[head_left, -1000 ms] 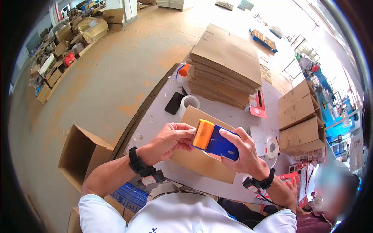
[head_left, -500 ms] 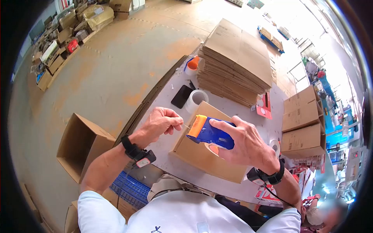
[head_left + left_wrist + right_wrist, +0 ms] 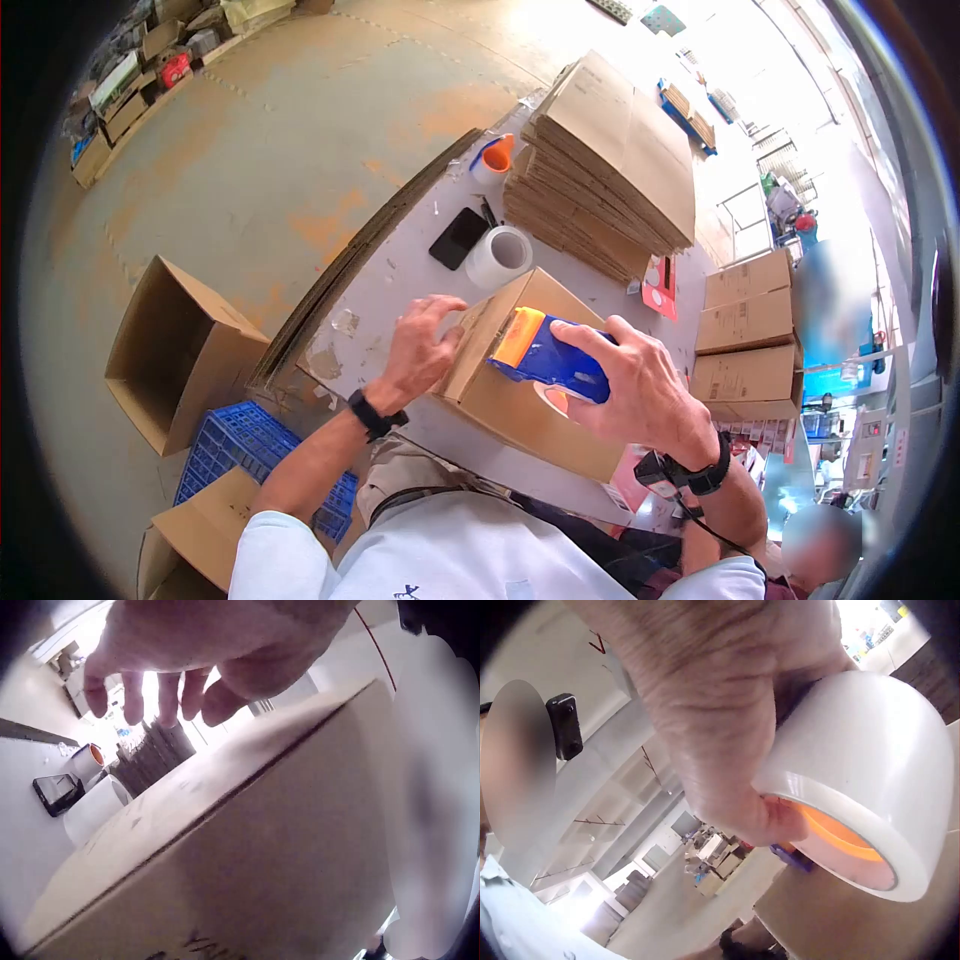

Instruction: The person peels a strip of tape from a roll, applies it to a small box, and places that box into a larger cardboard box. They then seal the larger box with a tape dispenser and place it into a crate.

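Blue dispenser [image 3: 556, 362] in right hand [image 3: 650, 395]; carton [image 3: 522, 412] beneath

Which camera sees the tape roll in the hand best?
The right wrist view: the tape roll is big and close there, with its orange middle showing. The head view shows only part of it by the blue dispenser. The left wrist view misses it, showing another roll.

- Pale, whitish surface [image 3: 400, 280], scuffed, with bits of torn film [image 3: 325, 362] around 9 o'clock from the carton
- Closed brown carton [image 3: 510, 405] sits nearest the wearer
- Big flat cardboard stack [image 3: 625, 150] at 1 o'clock from it
- Clear tape roll [image 3: 505, 252] and black phone [image 3: 459, 239] side by side, 11 o'clock
- Orange-and-blue tape dispenser [image 3: 492, 160], 12 o'clock, farther off
- Red-and-white printed piece [image 3: 659, 290], 2 o'clock
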Demonstrator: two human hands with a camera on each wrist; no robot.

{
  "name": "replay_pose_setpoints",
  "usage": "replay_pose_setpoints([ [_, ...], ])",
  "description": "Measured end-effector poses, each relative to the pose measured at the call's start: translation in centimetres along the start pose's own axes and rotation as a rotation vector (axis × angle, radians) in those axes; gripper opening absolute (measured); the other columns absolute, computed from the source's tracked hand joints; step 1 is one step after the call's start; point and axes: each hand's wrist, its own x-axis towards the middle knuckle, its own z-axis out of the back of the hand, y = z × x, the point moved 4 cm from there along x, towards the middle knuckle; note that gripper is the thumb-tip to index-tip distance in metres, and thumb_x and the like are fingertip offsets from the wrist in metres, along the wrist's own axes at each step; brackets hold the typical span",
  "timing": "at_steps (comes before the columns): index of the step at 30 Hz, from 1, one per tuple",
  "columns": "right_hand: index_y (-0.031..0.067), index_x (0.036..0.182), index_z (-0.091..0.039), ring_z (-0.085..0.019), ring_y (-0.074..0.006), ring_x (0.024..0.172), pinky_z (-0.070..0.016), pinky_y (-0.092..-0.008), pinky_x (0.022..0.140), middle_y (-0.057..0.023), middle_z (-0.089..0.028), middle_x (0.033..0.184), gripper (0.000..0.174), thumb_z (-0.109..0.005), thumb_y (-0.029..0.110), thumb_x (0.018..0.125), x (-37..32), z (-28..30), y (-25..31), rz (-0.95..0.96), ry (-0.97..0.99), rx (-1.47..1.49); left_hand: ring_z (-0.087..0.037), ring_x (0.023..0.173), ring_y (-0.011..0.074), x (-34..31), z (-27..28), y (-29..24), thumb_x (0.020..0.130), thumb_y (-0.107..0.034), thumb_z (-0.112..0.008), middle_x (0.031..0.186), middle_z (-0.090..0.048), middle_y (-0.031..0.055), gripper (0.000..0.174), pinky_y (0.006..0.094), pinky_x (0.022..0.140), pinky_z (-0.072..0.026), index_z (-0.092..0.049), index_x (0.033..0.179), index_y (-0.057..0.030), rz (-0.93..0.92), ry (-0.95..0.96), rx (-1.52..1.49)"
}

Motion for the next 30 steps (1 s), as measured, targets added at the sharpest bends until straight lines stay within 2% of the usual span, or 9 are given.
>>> replay_pose_setpoints([
  [3,0.0181,0.131,-0.064,-0.068,-0.0383,0.078,-0.0566,-0.0456,0.073,-0.0185,-0.063,0.092,0.059,-0.083,0.03,0.076,0.0,-0.2,-0.1,0.055,-0.067,0.015,-0.032,0.149,0.0335,-0.8,2.7,-4.3,0.099,-0.048,-0.058,0.155,-0.043,0.0218,0.065,0.047,0.122,-0.0228,-0.052,0.145,-0.0036,0.027,0.13,-0.588],
  [6,0.0192,0.132,-0.063,-0.067,-0.0409,0.078,-0.055,-0.0477,0.071,-0.0204,-0.063,0.093,0.059,-0.08,0.03,0.077,-0.1,-0.4,-1.0,0.116,-0.121,0.073,-0.017,0.155,0.0357,-5.7,0.8,-5.5,0.097,-0.065,-0.05,0.165,-0.026,0.0208,0.087,0.0507,0.125,-0.01,-0.036,0.157,-0.0044,0.004,0.308,-0.748],
  [8,0.017,0.128,-0.064,-0.067,-0.0417,0.078,-0.0546,-0.0496,0.07,-0.0216,-0.064,0.09,0.052,-0.076,0.03,0.079,0.0,-0.7,-1.7,0.087,-0.068,0.035,-0.014,0.156,0.0365,-5.9,2.5,-1.0,0.092,-0.072,-0.052,0.166,-0.024,0.0197,0.096,0.0533,0.125,-0.0091,-0.034,0.158,-0.0049,0.028,0.562,-0.426],
  [11,0.0155,0.123,-0.065,-0.067,-0.0421,0.078,-0.0545,-0.0509,0.07,-0.022,-0.064,0.087,0.048,-0.073,0.026,0.076,0.3,-0.4,-1.9,0.012,0.133,0.099,-0.014,0.156,0.0362,-2.0,5.5,-3.3,0.08,-0.081,-0.061,0.165,-0.028,0.0186,0.113,0.0539,0.124,-0.0118,-0.033,0.158,-0.0047,-0.039,0.479,-0.215],
  [16,0.012,0.117,-0.065,-0.068,-0.0398,0.079,-0.056,-0.0495,0.071,-0.0206,-0.066,0.083,0.05,-0.071,0.023,0.068,0.1,-0.3,-2.2,0.091,0.135,0.08,-0.014,0.156,0.038,5.5,2.8,-9.3,0.065,-0.056,-0.088,0.161,-0.038,0.0161,0.124,0.0559,0.125,-0.009,-0.026,0.16,-0.0074,-0.399,0.713,-0.084],
  [19,0.0107,0.117,-0.064,-0.069,-0.0375,0.081,-0.0578,-0.0468,0.073,-0.0194,-0.068,0.082,0.046,-0.07,0.02,0.073,-0.1,0.2,-3.3,0.174,0.066,0.086,-0.016,0.156,0.0379,6.7,2.3,-9.2,0.058,-0.047,-0.094,0.161,-0.038,0.0131,0.132,0.0559,0.125,-0.0069,-0.021,0.162,-0.0103,-0.365,0.819,0.106],
  [23,0.0186,0.125,-0.06,-0.068,-0.0365,0.083,-0.0574,-0.0478,0.072,-0.018,-0.063,0.095,0.053,-0.079,0.029,0.077,-6.1,-0.2,-7.2,0.162,0.106,0.143,-0.017,0.155,0.0379,6.5,2.6,-9.8,0.063,-0.052,-0.091,0.163,-0.033,0.0092,0.129,0.0586,0.124,-0.0051,-0.019,0.163,-0.0148,-0.325,0.873,0.18],
  [26,0.0262,0.138,-0.058,-0.062,-0.0308,0.071,-0.0532,-0.0441,0.065,-0.0113,-0.054,0.083,0.074,-0.087,0.035,0.071,-15.2,0.3,-12.4,0.089,-0.029,-0.036,-0.015,0.155,0.0381,6.4,2.6,-10.2,0.065,-0.056,-0.089,0.164,-0.033,0.0086,0.127,0.0626,0.123,-0.0037,-0.018,0.163,-0.0155,-0.338,0.874,0.245],
  [30,0.0236,0.132,-0.062,-0.062,-0.0301,0.077,-0.0539,-0.0427,0.071,-0.0123,-0.055,0.085,0.067,-0.086,0.041,0.072,-20.3,-2.7,-16.5,0.042,-0.081,-0.014,-0.013,0.156,0.0387,6.7,2.9,-12.3,0.066,-0.058,-0.088,0.163,-0.035,0.0083,0.123,0.0656,0.121,-0.0041,-0.024,0.162,-0.0152,-0.393,0.894,0.486],
])
